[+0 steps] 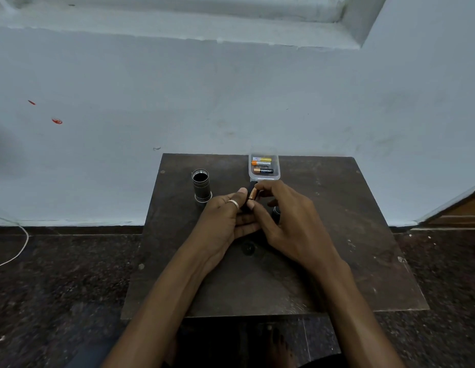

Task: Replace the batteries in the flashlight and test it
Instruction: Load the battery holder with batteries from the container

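A clear rectangular plastic tub (pixel 265 178) at 12 o'clock on the dark wooden table (pixel 342 235) holds three small batteries (pixel 262 166). At its 6 o'clock, the left hand (pixel 225 217) and right hand (pixel 288 221) pinch a copper-and-black battery (pixel 253 194) between their fingertips. The grey metal flashlight tube (pixel 201 185) stands open-end-up at their 10 o'clock, untouched.

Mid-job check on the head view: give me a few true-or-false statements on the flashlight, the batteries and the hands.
1. The grey metal flashlight tube stands upright on the dark wooden table, open end up. True.
2. The clear plastic box is empty. False: it holds several batteries.
3. The right hand pinches a copper-and-black battery. True.
4. The silver ring is on the right hand. False: it is on the left hand.
5. The left hand lies flat on the table. False: it grips a black part beside the battery.
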Action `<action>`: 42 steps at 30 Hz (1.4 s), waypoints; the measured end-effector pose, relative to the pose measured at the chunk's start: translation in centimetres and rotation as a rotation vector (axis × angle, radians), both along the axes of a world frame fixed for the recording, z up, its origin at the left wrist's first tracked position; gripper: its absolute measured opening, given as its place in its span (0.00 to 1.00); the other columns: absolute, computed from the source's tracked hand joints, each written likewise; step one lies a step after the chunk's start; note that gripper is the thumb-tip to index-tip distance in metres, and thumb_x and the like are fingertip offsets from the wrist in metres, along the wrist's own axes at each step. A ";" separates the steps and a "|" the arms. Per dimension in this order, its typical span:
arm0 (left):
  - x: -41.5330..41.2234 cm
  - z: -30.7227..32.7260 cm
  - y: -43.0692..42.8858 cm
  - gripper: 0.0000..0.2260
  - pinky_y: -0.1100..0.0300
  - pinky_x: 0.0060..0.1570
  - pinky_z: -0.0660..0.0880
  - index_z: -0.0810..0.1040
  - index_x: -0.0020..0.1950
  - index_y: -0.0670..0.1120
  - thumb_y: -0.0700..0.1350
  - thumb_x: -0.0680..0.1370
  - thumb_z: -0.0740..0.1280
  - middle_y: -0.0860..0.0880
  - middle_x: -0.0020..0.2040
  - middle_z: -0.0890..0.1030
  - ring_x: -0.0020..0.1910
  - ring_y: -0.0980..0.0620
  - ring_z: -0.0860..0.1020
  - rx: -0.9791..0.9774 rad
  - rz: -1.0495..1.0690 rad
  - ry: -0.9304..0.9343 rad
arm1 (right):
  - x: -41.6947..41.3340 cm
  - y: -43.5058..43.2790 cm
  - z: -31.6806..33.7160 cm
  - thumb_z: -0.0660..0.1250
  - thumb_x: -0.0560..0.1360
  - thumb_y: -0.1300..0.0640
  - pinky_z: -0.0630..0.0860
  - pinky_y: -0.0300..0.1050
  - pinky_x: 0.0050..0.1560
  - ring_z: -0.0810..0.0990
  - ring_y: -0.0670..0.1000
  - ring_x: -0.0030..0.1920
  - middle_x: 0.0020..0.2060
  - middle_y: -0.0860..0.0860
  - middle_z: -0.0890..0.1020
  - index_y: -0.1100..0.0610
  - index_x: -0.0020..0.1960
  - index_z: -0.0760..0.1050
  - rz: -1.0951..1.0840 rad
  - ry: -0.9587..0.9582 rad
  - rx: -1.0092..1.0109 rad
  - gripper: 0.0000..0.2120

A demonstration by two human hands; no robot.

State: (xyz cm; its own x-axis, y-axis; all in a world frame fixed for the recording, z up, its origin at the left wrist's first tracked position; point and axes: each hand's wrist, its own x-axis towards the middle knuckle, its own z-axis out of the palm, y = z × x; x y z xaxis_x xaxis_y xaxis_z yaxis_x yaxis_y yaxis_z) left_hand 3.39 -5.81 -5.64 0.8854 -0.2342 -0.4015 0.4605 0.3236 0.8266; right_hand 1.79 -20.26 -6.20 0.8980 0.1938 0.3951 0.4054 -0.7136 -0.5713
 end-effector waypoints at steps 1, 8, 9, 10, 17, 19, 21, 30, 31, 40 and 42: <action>0.0 0.0 0.0 0.15 0.55 0.43 0.83 0.80 0.53 0.39 0.47 0.84 0.59 0.45 0.41 0.85 0.42 0.48 0.85 0.001 0.002 0.003 | 0.0 0.0 -0.1 0.67 0.79 0.51 0.78 0.44 0.49 0.81 0.46 0.51 0.52 0.46 0.82 0.53 0.60 0.75 0.004 -0.008 -0.011 0.11; 0.0 0.0 0.0 0.15 0.56 0.42 0.83 0.82 0.49 0.41 0.46 0.84 0.58 0.44 0.41 0.85 0.41 0.48 0.85 -0.014 0.013 0.024 | 0.0 -0.1 -0.1 0.68 0.78 0.50 0.78 0.45 0.50 0.81 0.45 0.51 0.53 0.45 0.82 0.53 0.61 0.75 0.006 -0.002 0.010 0.14; 0.0 0.1 0.1 0.15 0.56 0.40 0.82 0.82 0.48 0.41 0.46 0.84 0.58 0.45 0.39 0.85 0.40 0.49 0.85 -0.015 0.018 0.026 | 0.0 -0.1 0.0 0.69 0.78 0.48 0.78 0.44 0.51 0.81 0.45 0.52 0.54 0.45 0.82 0.52 0.62 0.75 0.004 0.004 0.006 0.15; 0.0 0.1 0.1 0.15 0.57 0.39 0.82 0.82 0.48 0.41 0.46 0.84 0.58 0.45 0.37 0.85 0.38 0.49 0.85 -0.016 0.021 0.027 | 0.0 -0.2 0.0 0.70 0.77 0.47 0.78 0.43 0.51 0.81 0.45 0.52 0.54 0.45 0.82 0.52 0.62 0.75 0.000 0.010 0.004 0.17; 0.0 0.3 0.0 0.15 0.57 0.40 0.83 0.81 0.44 0.43 0.46 0.84 0.59 0.45 0.40 0.85 0.39 0.50 0.85 -0.003 0.015 0.035 | 0.1 0.0 0.5 0.71 0.77 0.54 0.79 0.40 0.50 0.83 0.43 0.50 0.51 0.46 0.84 0.55 0.59 0.78 -0.015 -0.026 0.107 0.11; 0.0 0.4 0.0 0.15 0.59 0.38 0.82 0.81 0.46 0.43 0.47 0.84 0.58 0.47 0.38 0.85 0.37 0.52 0.85 0.006 0.011 0.040 | 0.2 -0.1 0.6 0.69 0.79 0.57 0.78 0.35 0.46 0.83 0.41 0.48 0.48 0.46 0.85 0.56 0.57 0.79 -0.047 -0.041 0.169 0.08; -0.1 0.4 0.0 0.14 0.60 0.36 0.81 0.80 0.51 0.41 0.47 0.84 0.58 0.47 0.36 0.85 0.37 0.52 0.85 0.007 0.009 0.053 | 0.4 -0.2 0.6 0.67 0.80 0.58 0.76 0.30 0.43 0.83 0.39 0.46 0.46 0.45 0.85 0.57 0.55 0.80 -0.105 -0.049 0.221 0.06; 0.0 0.6 0.3 0.16 0.59 0.34 0.81 0.80 0.55 0.42 0.50 0.85 0.55 0.48 0.38 0.85 0.38 0.53 0.85 0.005 -0.024 0.081 | 1.0 -2.9 2.0 0.67 0.81 0.57 0.84 0.46 0.42 0.87 0.52 0.46 0.42 0.54 0.87 0.58 0.49 0.80 -0.404 0.214 0.920 0.05; 0.0 0.6 0.3 0.17 0.59 0.33 0.81 0.80 0.55 0.43 0.50 0.85 0.55 0.48 0.37 0.85 0.38 0.53 0.85 0.006 -0.025 0.084 | 1.1 -3.4 1.7 0.68 0.80 0.54 0.84 0.48 0.42 0.87 0.51 0.44 0.40 0.53 0.87 0.56 0.48 0.80 -0.465 0.237 0.880 0.06; -0.2 0.5 0.1 0.17 0.60 0.32 0.79 0.80 0.53 0.45 0.51 0.85 0.54 0.50 0.39 0.84 0.38 0.55 0.82 0.092 -0.066 0.061 | 1.4 -4.0 0.0 0.71 0.75 0.45 0.68 0.42 0.42 0.79 0.50 0.43 0.36 0.45 0.80 0.52 0.41 0.81 -0.721 0.332 0.038 0.11; -0.3 0.4 0.1 0.17 0.60 0.32 0.79 0.81 0.53 0.45 0.51 0.85 0.54 0.50 0.39 0.83 0.39 0.55 0.82 0.098 -0.064 0.053 | 1.4 -3.7 -0.3 0.71 0.75 0.43 0.69 0.43 0.42 0.80 0.53 0.46 0.39 0.48 0.83 0.51 0.41 0.81 -0.737 0.357 -0.005 0.12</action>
